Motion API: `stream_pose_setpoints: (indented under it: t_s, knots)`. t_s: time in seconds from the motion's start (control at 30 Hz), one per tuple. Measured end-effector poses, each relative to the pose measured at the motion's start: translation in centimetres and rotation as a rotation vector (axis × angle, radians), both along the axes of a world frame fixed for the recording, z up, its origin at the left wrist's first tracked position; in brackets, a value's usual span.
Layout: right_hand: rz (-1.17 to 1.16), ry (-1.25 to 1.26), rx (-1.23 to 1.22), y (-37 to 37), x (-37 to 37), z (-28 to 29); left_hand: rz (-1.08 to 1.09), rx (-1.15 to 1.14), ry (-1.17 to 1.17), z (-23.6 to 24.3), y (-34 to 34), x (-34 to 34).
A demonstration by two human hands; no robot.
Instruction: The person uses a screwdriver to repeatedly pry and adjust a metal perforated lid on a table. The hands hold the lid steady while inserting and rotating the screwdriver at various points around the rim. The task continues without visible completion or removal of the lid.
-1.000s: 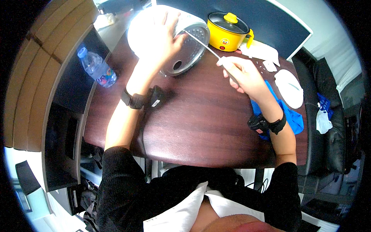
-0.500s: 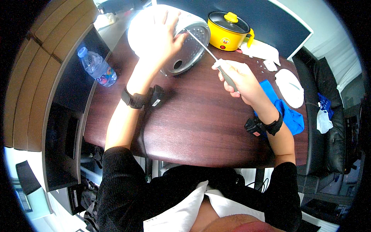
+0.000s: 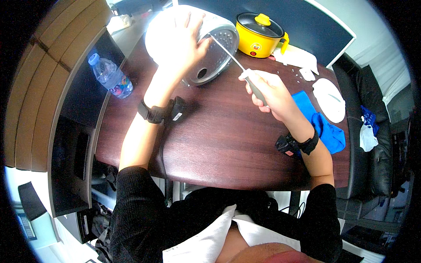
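A white rounded appliance [image 3: 160,41] lies tipped on the table, its grey perforated base [image 3: 219,55] facing right and toward me. My left hand [image 3: 186,50] grips it, fingers spread over the white body and thumb by the base's rim. A screwdriver [image 3: 255,87] with a grey and white handle is wrapped in the fingers of my right hand [image 3: 272,92]. Its long metal shaft slants up and left to the base, close to my left thumb. Whether the tip sits on a screw is too small to tell.
Behind the appliance to the right stands a yellow electric pot [image 3: 258,39] with a lid. A white oval cover [image 3: 329,100], small white scraps [image 3: 307,73] and a blue cloth [image 3: 326,131] lie along the right side. A water bottle [image 3: 109,76] stands at the left.
My right hand and the screwdriver handle have shifted slightly left, the shaft tip staying at the base. My left hand and the appliance look unmoved.
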State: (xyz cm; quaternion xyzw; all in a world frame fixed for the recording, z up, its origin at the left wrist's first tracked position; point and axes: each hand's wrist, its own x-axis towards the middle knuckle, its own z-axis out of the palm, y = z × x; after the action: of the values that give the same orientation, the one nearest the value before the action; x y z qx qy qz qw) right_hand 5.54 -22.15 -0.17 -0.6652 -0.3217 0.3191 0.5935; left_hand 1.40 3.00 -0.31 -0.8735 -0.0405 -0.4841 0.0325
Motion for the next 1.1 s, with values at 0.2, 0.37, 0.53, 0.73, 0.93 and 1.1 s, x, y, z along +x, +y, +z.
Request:
stream_pose_setpoints:
  t_s: [0.2,0.37,0.53,0.73,0.93,1.1]
  knots:
    - [-0.009,-0.013,0.012,-0.16,-0.04,-0.23,0.018,-0.018,0.027,0.20,-0.39,-0.26]
    - [-0.023,0.008,-0.006,-0.01,-0.12,0.05,0.016,-0.009,0.028,0.23,-0.35,-0.22]
    - [-0.024,0.019,-0.003,0.06,-0.18,0.07,0.018,-0.013,0.040,0.30,-0.19,-0.23]
    - [-0.014,0.021,0.008,0.08,-0.23,-0.20,0.007,-0.020,0.028,0.27,-0.24,-0.23]
    - [-0.004,0.046,0.015,0.16,-0.32,-0.32,0.015,-0.020,0.050,0.37,-0.36,-0.24]
    - [-0.018,0.043,0.011,0.03,-0.10,-0.71,0.008,-0.001,0.038,0.55,-0.48,-0.33]
